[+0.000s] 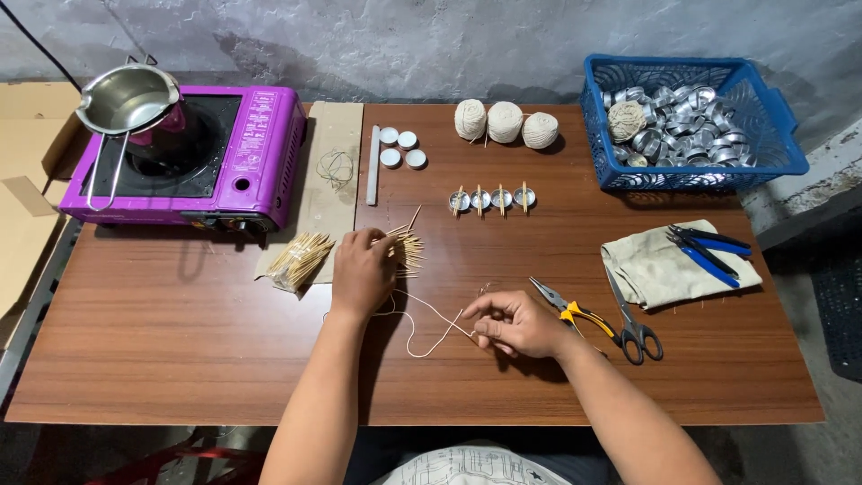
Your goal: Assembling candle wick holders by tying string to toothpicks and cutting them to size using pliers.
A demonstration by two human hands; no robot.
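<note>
thin cream cotton string [422, 325] lies looped at table centre, pinched by right hand [514, 323]. left hand [362, 271], at 11 o'clock, is closed over loose wooden sticks [406, 248]. stick-picking step judged; a single stick needs separating.

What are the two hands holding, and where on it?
The right hand pinches a pale string near one end, at its fingertips. The left hand rests on a pile of small wooden sticks; its grip cannot be told.
</note>
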